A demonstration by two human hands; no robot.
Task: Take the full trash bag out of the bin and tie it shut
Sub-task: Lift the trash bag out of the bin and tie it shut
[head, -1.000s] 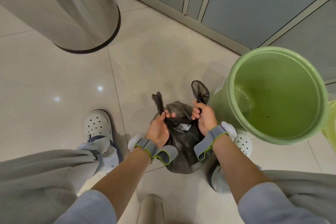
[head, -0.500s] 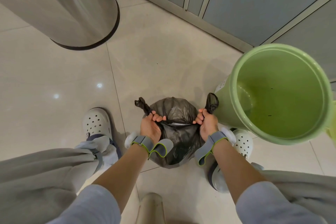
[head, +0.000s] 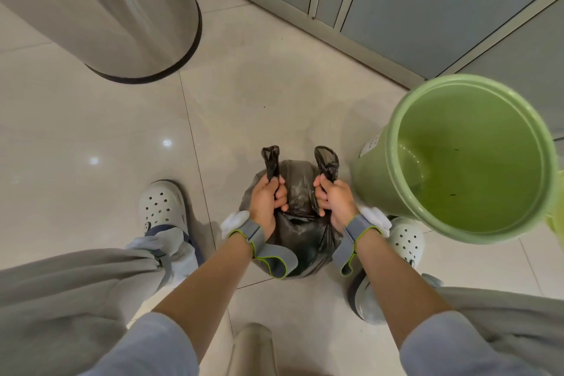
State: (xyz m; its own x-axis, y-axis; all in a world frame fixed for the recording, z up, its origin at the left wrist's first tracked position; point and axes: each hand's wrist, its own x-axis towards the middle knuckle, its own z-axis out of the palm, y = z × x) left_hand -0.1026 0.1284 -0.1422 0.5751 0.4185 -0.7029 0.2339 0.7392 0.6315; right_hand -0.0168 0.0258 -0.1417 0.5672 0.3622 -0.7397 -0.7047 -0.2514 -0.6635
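A dark grey trash bag (head: 300,241) sits on the tiled floor between my feet, outside the bin. My left hand (head: 266,204) is closed on the bag's left handle loop (head: 271,160), which sticks up past my fist. My right hand (head: 334,203) grips the right handle loop (head: 328,162) the same way. The two hands are a short gap apart above the bag's mouth. The light green bin (head: 457,159) stands to the right, tilted toward me, with nothing in it.
A large steel cylindrical bin (head: 116,12) stands at the upper left. Grey cabinet doors (head: 427,0) run along the back. My white clogs (head: 163,204) flank the bag, the right clog (head: 407,238) touching the green bin's base. A beige object (head: 253,351) rises near the bottom edge.
The hands pulled apart sideways half a second ago and have come back closer together, with both handle loops now standing upright above the fists.
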